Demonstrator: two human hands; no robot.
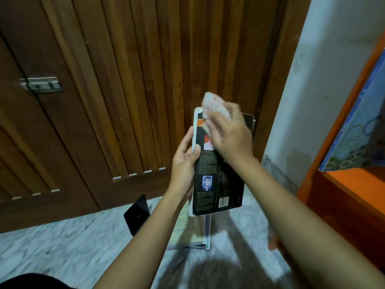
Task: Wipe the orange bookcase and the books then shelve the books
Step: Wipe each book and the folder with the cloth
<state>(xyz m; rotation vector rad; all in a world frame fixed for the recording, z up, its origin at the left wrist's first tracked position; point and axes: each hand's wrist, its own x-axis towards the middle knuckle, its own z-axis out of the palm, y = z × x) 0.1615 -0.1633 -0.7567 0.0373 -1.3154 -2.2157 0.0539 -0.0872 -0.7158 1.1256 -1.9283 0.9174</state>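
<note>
Dark slatted wooden doors (125, 80) fill the background in front of you, with a metal latch (41, 84) on the left one. A pale marbled floor (62, 247) lies beneath them and a white wall (325, 80) rises to the right.

Your left hand (184, 163) grips a black book (210, 184) along its left edge. The thumb lies on the cover and the fingers are curled behind the pages. You hold the book upright in the air in front of the doors, with its back cover and barcode facing you.

Your right hand (231, 134) has its fingers curled round a crumpled white cloth (212, 103). It presses the cloth against the top of that cover, near the upper left corner. The hand is blurred.

Below the book, a few more books (187, 232) lie on the floor, partly hidden by your left forearm. A flat dark thing (137, 213) sits just to their left; you cannot tell what it is.

At the right edge stands the orange bookcase (343, 195), well apart from the held book. A blue-covered item (358, 132) leans on its shelf.
</note>
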